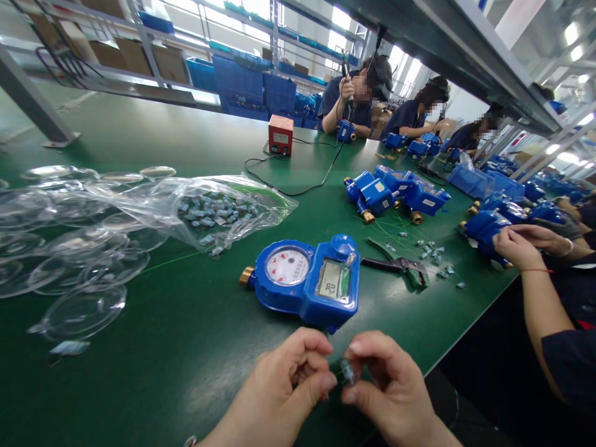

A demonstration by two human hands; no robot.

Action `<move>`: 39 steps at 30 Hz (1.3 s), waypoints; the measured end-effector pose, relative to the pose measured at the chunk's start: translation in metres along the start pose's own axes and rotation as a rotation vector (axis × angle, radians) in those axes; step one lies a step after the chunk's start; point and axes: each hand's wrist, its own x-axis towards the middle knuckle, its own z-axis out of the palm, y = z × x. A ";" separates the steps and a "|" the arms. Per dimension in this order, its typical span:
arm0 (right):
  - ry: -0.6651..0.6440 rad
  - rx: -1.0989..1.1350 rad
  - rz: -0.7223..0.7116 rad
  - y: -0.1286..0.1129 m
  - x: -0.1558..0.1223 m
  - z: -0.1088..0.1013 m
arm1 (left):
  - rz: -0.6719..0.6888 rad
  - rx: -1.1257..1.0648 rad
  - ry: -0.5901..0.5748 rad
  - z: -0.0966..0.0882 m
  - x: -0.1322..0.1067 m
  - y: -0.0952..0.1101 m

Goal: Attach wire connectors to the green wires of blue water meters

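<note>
A blue water meter (307, 282) with a round dial, a small lit display and a brass end lies on the green table in front of my hands. My right hand (395, 388) pinches a small grey-blue seal (347, 371) between thumb and fingers, just below the meter's near edge. Close beside it, my left hand (295, 379) is closed with thumb and fingertips together. Whatever it may hold is too small or hidden to make out. To the right of the meter lie dark-handled cutting pliers (395, 266) and several loose seals (431, 250).
A clear bag of seals (218, 214) and a spread of clear plastic discs (74, 248) lie at left. More blue meters (395, 189) sit behind the pliers. A red box (280, 135) with cables stands farther back. Co-workers work opposite, and a co-worker's hands (526, 245) are at right.
</note>
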 end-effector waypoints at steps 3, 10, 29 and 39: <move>0.002 0.070 0.036 0.000 0.000 0.002 | 0.012 0.063 0.020 0.000 0.000 0.002; -0.005 -0.070 -0.060 0.000 0.002 0.002 | 0.042 0.124 0.062 0.001 -0.003 0.005; 0.073 -0.261 -0.200 -0.002 0.007 0.009 | -0.202 -0.276 -0.102 -0.002 0.006 0.011; 0.052 -0.860 -0.586 -0.001 -0.001 0.018 | 0.088 0.237 0.082 -0.004 0.002 0.010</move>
